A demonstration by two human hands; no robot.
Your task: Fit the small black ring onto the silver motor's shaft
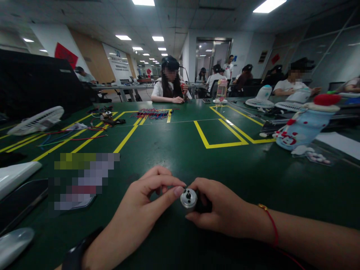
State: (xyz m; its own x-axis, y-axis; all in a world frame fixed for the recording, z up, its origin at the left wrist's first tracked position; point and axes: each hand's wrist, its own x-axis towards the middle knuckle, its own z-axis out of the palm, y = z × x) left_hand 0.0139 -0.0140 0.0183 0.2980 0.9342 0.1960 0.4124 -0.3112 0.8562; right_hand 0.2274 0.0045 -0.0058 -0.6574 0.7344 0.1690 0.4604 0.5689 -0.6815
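A small silver metal cylinder (188, 199) stands close to the near edge of the green table (157, 150), its round end with several dark holes facing up. My right hand (222, 208) grips it from the right, thumb on the near side and fingers behind. From the left, my left hand (149, 198) reaches to its rim, with thumb and index fingertip brought together there. Whether something tiny is pinched between those fingertips cannot be made out.
Left are a white fan (38, 120), loose wires, a blurred packet (84, 183), a phone (24, 202) and a mouse (15, 245). A wire bundle (154, 113) lies ahead before a seated person (170, 84). A blue bottle (305, 125) and more fans stand right.
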